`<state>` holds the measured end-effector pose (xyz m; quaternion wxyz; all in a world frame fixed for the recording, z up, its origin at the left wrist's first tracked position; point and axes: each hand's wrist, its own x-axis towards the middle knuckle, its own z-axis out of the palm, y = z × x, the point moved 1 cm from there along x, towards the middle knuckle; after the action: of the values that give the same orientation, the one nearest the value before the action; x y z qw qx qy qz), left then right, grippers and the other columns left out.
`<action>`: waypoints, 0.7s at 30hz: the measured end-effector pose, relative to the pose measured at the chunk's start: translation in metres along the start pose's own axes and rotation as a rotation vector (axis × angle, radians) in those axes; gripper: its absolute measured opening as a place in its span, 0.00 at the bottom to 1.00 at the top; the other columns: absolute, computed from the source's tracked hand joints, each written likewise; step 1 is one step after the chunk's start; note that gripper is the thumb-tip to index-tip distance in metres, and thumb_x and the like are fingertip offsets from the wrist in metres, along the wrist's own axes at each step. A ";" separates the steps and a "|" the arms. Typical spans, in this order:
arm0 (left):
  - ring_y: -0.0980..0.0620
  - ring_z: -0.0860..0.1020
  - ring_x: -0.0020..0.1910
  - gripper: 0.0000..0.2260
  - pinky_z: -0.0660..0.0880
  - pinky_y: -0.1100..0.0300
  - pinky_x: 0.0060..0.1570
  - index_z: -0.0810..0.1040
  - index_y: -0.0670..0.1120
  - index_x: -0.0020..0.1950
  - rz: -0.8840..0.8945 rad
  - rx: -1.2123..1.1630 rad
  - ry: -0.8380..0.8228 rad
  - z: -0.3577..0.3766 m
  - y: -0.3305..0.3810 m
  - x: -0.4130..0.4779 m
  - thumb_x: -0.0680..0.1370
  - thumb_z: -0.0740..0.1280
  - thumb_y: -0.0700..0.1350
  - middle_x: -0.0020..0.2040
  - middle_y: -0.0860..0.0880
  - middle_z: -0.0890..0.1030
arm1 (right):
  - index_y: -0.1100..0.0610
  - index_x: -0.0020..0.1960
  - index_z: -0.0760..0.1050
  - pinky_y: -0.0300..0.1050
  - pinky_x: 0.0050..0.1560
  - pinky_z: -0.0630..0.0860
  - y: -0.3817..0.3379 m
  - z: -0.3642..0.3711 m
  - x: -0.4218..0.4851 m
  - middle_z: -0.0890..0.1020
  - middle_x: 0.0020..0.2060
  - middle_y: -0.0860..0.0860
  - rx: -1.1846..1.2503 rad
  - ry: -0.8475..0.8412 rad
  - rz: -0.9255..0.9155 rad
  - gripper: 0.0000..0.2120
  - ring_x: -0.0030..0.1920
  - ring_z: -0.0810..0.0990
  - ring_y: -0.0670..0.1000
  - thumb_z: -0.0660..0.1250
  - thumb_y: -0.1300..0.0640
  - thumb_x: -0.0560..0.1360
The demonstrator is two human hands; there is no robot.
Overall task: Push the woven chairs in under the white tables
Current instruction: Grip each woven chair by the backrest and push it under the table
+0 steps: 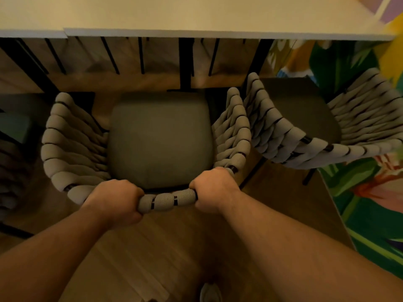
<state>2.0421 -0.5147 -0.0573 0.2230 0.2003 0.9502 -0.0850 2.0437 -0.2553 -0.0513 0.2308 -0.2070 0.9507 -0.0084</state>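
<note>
A woven chair [74,149] with grey rope wrapping and a grey-green seat cushion stands right below me, facing the white table [196,16]. My left hand [113,201] and my right hand [212,188] both grip the top rail of its backrest, a short stretch of rail showing between them. The seat's front edge lies close to the table's black leg, and most of the seat is out from under the tabletop. A second woven chair [290,140] stands to the right, turned at an angle, its armrest almost touching the first chair.
A second white tabletop [30,16] adjoins on the left. Black table legs [185,64] and thin bars stand under the tables. A wall painted with colourful leaves [370,203] runs along the right. The floor is wood. My shoe [210,292] shows at the bottom.
</note>
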 end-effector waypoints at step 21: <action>0.60 0.75 0.34 0.10 0.68 0.62 0.32 0.79 0.64 0.44 -0.038 0.003 0.018 -0.036 -0.016 0.068 0.70 0.74 0.66 0.36 0.60 0.79 | 0.42 0.59 0.79 0.52 0.49 0.73 0.043 -0.027 0.058 0.78 0.40 0.44 -0.034 -0.011 0.012 0.11 0.44 0.78 0.48 0.71 0.42 0.78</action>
<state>1.9657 -0.4967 -0.0549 0.2122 0.1835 0.9557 -0.0887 1.9681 -0.2414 -0.0568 0.2326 -0.2050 0.9507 0.0102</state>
